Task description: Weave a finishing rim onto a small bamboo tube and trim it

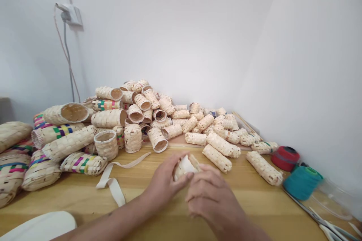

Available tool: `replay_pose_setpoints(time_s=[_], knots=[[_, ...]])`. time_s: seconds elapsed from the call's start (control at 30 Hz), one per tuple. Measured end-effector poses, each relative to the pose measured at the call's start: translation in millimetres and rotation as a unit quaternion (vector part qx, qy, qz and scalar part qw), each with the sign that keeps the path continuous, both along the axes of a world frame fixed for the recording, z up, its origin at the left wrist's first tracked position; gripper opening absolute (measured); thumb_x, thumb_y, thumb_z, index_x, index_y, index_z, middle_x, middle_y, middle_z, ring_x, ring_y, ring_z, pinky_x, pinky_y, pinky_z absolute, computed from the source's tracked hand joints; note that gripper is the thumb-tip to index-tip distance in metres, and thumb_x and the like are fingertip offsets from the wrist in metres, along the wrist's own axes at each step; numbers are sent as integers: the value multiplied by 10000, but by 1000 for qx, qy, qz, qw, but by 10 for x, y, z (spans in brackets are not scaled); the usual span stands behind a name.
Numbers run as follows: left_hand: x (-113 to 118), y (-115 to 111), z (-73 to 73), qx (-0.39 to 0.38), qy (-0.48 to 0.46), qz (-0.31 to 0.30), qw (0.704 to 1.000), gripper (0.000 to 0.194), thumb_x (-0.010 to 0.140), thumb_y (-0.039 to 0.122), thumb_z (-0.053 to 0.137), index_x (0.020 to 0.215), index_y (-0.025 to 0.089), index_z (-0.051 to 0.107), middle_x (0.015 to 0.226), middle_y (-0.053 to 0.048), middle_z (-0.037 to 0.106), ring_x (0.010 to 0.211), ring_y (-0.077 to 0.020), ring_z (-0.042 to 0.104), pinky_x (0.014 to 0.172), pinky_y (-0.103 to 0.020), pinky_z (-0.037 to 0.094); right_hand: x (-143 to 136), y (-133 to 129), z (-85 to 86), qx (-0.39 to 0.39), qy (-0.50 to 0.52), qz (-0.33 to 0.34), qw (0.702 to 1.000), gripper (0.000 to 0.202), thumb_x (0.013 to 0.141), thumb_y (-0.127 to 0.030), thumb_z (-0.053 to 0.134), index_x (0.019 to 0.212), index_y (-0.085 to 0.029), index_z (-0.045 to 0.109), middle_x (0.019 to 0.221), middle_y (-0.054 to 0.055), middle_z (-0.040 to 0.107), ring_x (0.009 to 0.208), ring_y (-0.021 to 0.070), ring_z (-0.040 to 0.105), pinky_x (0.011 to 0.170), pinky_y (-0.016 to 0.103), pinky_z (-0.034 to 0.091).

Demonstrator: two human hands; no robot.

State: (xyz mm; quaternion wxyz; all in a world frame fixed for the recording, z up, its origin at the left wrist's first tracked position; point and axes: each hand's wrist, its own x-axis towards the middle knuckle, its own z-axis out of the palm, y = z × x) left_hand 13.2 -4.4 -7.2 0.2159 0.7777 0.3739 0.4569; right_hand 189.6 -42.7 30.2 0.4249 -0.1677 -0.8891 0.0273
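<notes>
A small woven piece (pixel 185 166) with a pale strip over its opening is held above the middle of the wooden table. My left hand (pixel 169 175) wraps round its left side, thumb across the front. My right hand (pixel 207 194) is closed against its right side, with the fingers curled; they partly hide the piece. Just left of my hands, a loose white ribbon (pixel 114 184) lies curled on the table. Behind them several small woven tubes (pixel 217 158) lie on their sides.
A large pile of woven baskets (pixel 106 143) fills the left and back. At the right are a red thread spool (pixel 285 158), a teal spool (pixel 302 182) and scissors (pixel 328 226). A white rounded object (pixel 42 228) lies at the front left. A socket (pixel 74 16) with cables is on the wall.
</notes>
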Motion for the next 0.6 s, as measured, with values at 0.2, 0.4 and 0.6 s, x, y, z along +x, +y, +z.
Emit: replay_pose_setpoints(time_s=[0.2, 0.4, 0.6], knots=[[-90, 73, 84, 4, -41, 71, 997, 467, 769, 245, 634, 1214, 237, 490, 1120, -64, 629, 938, -223, 610, 846, -360, 486, 140, -24, 3, -274, 219, 43, 936, 231, 984, -399, 420, 838, -252, 522, 552, -71, 551, 490, 112, 517, 830, 399, 504], [-135, 181, 40, -8, -109, 149, 983, 448, 750, 294, 647, 1155, 213, 472, 1099, -76, 612, 940, -223, 615, 860, -375, 481, 507, 155, 164, -389, 432, 6, 814, 224, 879, -392, 625, 810, -214, 507, 525, -88, 344, 426, 61, 265, 377, 139, 233], [-147, 289, 1, -53, -138, 188, 971, 410, 747, 328, 634, 1099, 203, 465, 992, -44, 618, 771, -178, 617, 751, -340, 508, 669, 298, 236, -235, 549, -96, 796, 279, 841, -346, 676, 713, -196, 478, 512, -87, 323, 441, 66, 246, 390, 169, 203]])
